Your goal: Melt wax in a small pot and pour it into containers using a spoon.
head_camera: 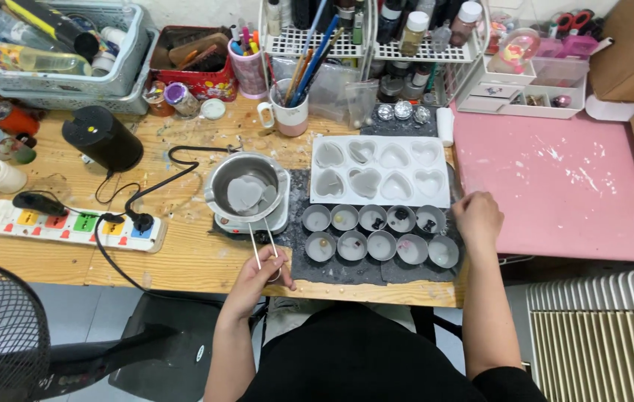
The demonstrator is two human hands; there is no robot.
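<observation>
Chopsticks [263, 232], a thin pale pair, run from the left hand [259, 274] at the front edge of the table [183, 257] up and away into a small metal pot [246, 186], their long axis almost straight away from the person. Their tips are hard to make out against the grey, partly set contents of the pot, which stands on a small heater [251, 223] that it mostly hides. The left hand's fingers are closed around the near ends. The right hand [478, 217] rests loosely curled at the right end of two rows of small round cups [380, 232] on a dark mat; whether it grips anything cannot be told. Behind the cups lies a white heart-shaped mould tray [380, 170]. A white power strip [71, 225] with coloured switches lies to the left.
</observation>
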